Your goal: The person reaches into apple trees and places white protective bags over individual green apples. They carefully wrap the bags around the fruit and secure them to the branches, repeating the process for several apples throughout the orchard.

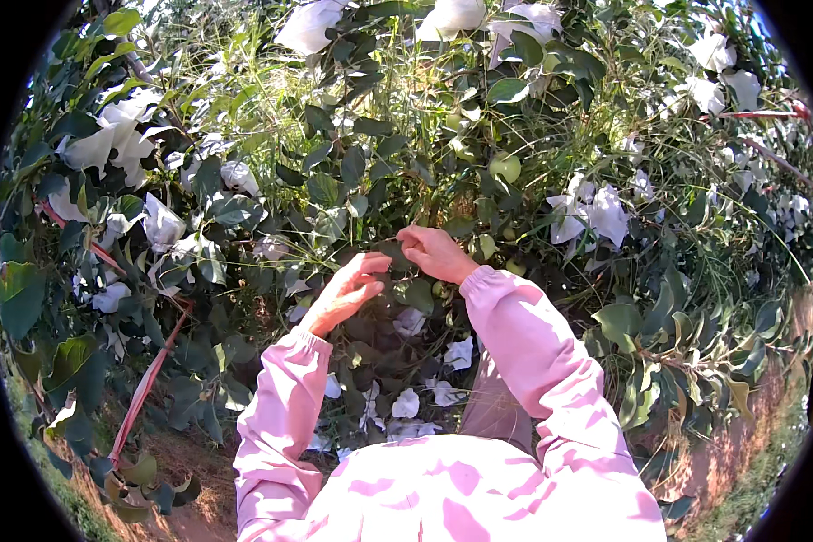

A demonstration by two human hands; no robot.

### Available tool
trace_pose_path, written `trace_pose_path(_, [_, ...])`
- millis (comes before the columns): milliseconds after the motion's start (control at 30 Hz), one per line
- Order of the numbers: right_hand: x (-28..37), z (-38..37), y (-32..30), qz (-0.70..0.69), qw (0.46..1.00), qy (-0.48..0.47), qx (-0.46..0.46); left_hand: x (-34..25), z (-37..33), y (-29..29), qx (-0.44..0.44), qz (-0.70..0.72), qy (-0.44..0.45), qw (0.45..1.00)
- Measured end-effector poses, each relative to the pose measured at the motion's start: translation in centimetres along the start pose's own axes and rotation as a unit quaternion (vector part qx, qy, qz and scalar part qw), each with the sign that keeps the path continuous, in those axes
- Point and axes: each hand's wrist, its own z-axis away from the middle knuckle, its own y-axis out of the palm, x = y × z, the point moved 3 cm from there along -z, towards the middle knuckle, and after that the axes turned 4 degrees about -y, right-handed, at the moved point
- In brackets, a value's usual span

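Observation:
My left hand (pixel 345 291) is raised among the apple branches, thumb apart from the loosely bent fingers, and I see nothing in it. Just to its right and slightly farther away is my right hand (pixel 437 254), its fingers curled together at dark leaves; whatever they may pinch is hidden. The two hands are close but do not touch. A green apple (pixel 505 167) hangs beyond my right hand, and a smaller pale green apple (pixel 515 267) sits beside that wrist. Below the hands, shaded leaves (pixel 415 296) partly cover more fruit.
White bags hang around the foliage, among them one bag (pixel 163 224) at left and another bag (pixel 609 217) at right. A red strap (pixel 146 388) runs down the left side. White scraps (pixel 406 404) lie below. A leafy branch (pixel 686 348) reaches in at right.

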Motion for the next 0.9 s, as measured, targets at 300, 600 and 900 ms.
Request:
trace_pose_path(300, [1.6,-3.2,-6.7,-0.125,0.992,0.02,0.019,-6.0,-12.7,-8.0,-0.124,0.076,0.013,0.989])
trace_pose_path(600, [12.2,-19.0,-14.3,-0.072,0.962,-0.243,-0.102,-20.3,-21.0,-20.5,-0.484,-0.454,0.302,0.684])
trace_pose_path(900, [13.0,-32.1,-17.4,0.233,0.874,-0.349,-0.243,-19.8,-25.9,-21.0,-0.481,-0.627,0.121,0.6])
